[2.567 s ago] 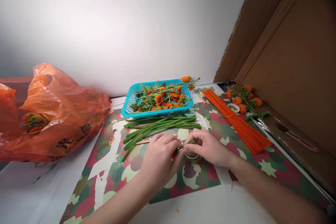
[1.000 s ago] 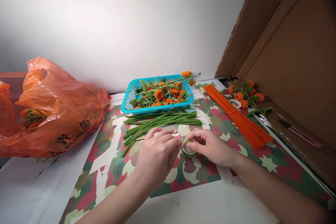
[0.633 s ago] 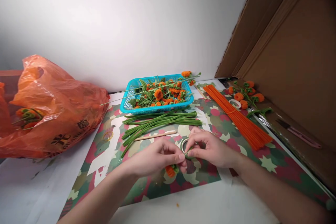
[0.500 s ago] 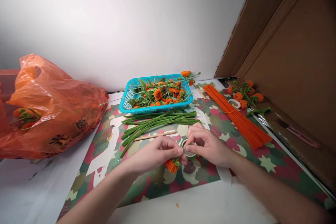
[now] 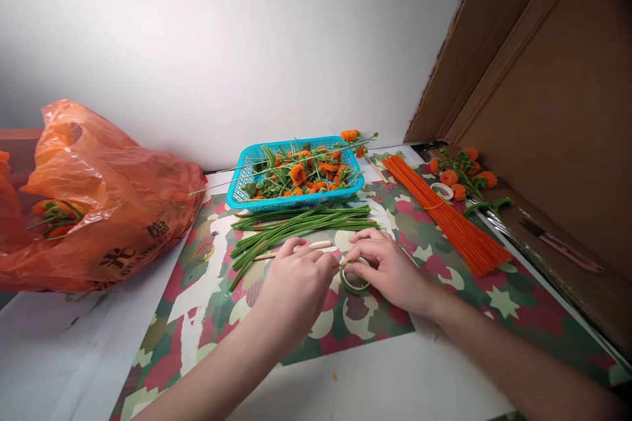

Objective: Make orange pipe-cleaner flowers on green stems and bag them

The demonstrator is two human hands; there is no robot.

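Observation:
My left hand [image 5: 303, 279] is closed, its back turned up. The orange fuzzy flower it held a moment ago is hidden beneath it. My right hand [image 5: 388, 270] is closed in a pinch, thumb against fingers, its tips meeting those of my left hand. A thin green strand [image 5: 344, 264] shows between the two sets of fingertips. Just under my right fingers lies a roll of tape [image 5: 356, 286], partly covered. Behind my hands are a bundle of green fuzzy stems [image 5: 301, 227] and a thin wooden stick [image 5: 316, 247], partly hidden by my left hand.
A blue basket [image 5: 291, 202] of orange flowers stands at the back. An orange plastic bag [image 5: 133, 210] bulges at left. On the right are a bundle of orange stems [image 5: 444, 214], a white ring [image 5: 442, 191], finished flowers [image 5: 458, 177], a pink-handled cutter [image 5: 567, 250] and a cardboard wall [image 5: 538, 92].
My left hand has rolled over, back upward, and risen slightly, so the orange flower below its fingers has gone out of sight. My right hand stays by the tape roll.

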